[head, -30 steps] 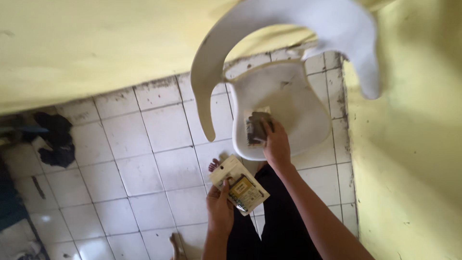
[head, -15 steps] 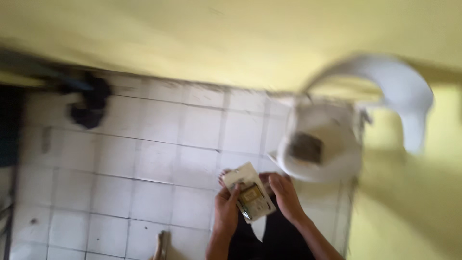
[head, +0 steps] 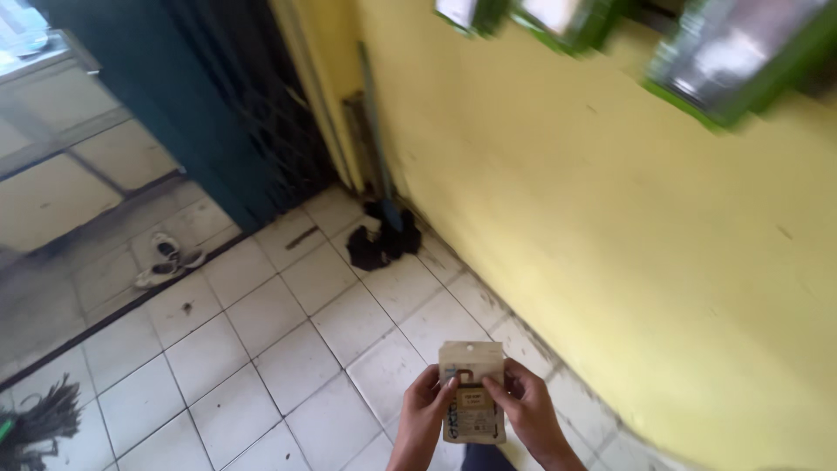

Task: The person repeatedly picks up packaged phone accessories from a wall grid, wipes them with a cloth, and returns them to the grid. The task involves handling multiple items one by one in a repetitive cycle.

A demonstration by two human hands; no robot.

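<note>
Holding a small flat packet [head: 472, 392] up in both hands above the tiled floor [head: 261, 349].

The packet is gripped at its left edge by the fingers of the left hand [head: 429, 403] and at its right edge by the right hand [head: 523, 403]. Farther off, a dark rag [head: 381, 244] is seen by the yellow wall [head: 628, 244], sandals [head: 164, 260] near the metal gate [head: 235, 113].

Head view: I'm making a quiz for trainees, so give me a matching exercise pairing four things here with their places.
Things:
1. Small packet
2. Dark cloth heap
3. Pair of sandals
4. Broom bristles

Places:
A. Bottom left corner
B. By the dark gate's threshold
C. Between both hands
D. At the foot of the yellow wall

Pairs: 1-C, 2-D, 3-B, 4-A
</note>
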